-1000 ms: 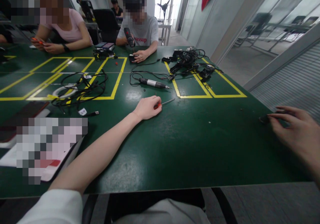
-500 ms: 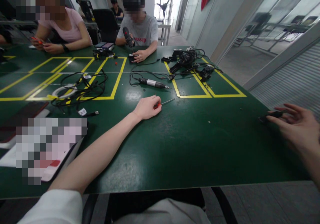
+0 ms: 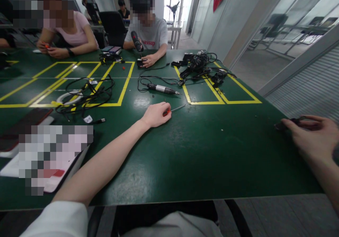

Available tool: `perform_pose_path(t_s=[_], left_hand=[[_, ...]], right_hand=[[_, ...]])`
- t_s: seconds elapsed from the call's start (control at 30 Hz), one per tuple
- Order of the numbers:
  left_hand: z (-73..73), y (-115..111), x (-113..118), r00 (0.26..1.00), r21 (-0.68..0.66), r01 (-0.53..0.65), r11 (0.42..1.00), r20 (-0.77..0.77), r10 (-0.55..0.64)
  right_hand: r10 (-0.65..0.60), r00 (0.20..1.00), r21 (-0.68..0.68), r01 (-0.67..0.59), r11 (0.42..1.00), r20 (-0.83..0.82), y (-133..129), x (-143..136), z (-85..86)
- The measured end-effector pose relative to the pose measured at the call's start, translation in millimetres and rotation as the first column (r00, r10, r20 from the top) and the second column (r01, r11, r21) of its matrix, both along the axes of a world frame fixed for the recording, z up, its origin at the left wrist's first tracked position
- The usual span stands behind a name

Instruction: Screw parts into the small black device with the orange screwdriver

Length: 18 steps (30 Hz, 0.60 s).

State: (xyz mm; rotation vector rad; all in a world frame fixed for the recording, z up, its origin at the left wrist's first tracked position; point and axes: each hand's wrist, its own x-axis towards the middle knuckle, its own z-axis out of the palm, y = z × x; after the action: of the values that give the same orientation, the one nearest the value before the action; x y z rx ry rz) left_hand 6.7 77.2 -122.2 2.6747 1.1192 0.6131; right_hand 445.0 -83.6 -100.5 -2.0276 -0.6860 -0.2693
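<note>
My left hand [image 3: 157, 114] rests on the green table [image 3: 185, 166], its fingers wrapped round the red handle of a screwdriver [image 3: 178, 108] whose thin metal shaft points right. At the right edge of the table, my right hand [image 3: 314, 129] holds a small black object [image 3: 287, 124] between thumb and fingers; what it is cannot be made out. Beyond my left hand lies a black and silver electric screwdriver [image 3: 161, 88] with a cable attached.
Tangled black cables [image 3: 197, 65] lie at the back right, more cables [image 3: 106, 92] at the left. A dark phone-like slab [image 3: 26, 125] and a partly blurred pale item [image 3: 57, 173] sit at the near left. Two people work across the table, one with a power driver [image 3: 136, 41].
The fingers of my right hand have closed in more round the black object. My left hand and its screwdriver have stayed in place.
</note>
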Motion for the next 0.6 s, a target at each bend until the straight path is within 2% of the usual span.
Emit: perform_pose_path(t_s=[0.17,0.3,0.4,0.6], left_hand=[[0.7,-1,0,1.0,-0.003,-0.005,1.0,-0.016,0.005],[0.7,-1,1,1.0,0.003,-0.012,1.0,-0.026,0.012],[0.7,-1,1,1.0,0.003,-0.015,1.0,-0.023,0.015],[1.4,-1,0,1.0,0.01,-0.01,1.0,-0.023,0.01]], right_hand=[[-0.003,0.993,0.014,0.005,1.0,-0.119,-2,-17,10.7],[0.085,0.966,0.099,-0.062,0.993,-0.243,2,-25,13.8],[0.122,0.962,0.118,-0.095,0.988,-0.243,6,-27,11.1],[0.112,0.967,0.173,-0.072,0.982,-0.228,11,-17,-3.3]])
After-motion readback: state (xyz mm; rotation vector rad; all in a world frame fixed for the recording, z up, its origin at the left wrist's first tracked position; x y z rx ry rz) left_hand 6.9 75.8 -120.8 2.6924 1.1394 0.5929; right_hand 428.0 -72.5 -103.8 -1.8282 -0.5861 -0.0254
